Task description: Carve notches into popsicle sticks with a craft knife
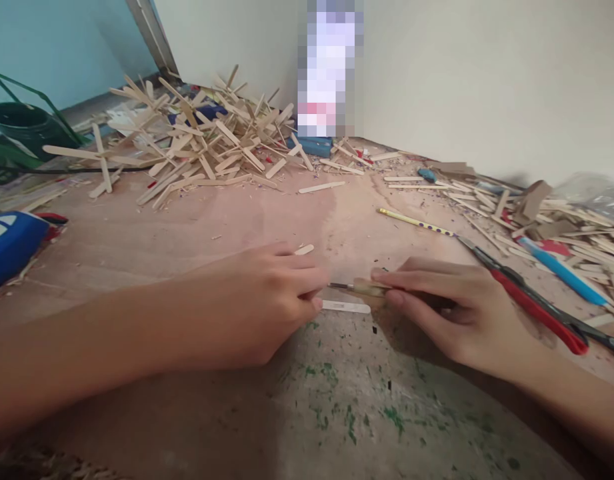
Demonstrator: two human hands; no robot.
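Observation:
My left hand (291, 293) is closed low over the board, its thumb and fingertips pressed on a pale craft stick (345, 307) that sticks out to the right. Another rounded stick end (305, 250) shows beyond its knuckles; whether the sticks join under the hand is hidden. Between thumb and fingers, my right hand (447, 300) grips a small tool (369, 288) with a tan handle and a thin dark metal shaft. The shaft points left, and its tip is lost at my left fingertips.
Crossed craft sticks (227, 137) are heaped at the back left; loose ones (581, 233) lie at the right. Red-handled scissors (531, 300), a yellow pencil (417, 222) and a blue pen-like tool (561, 270) lie right. A blue object (14, 243) and green container (29, 130) stand left.

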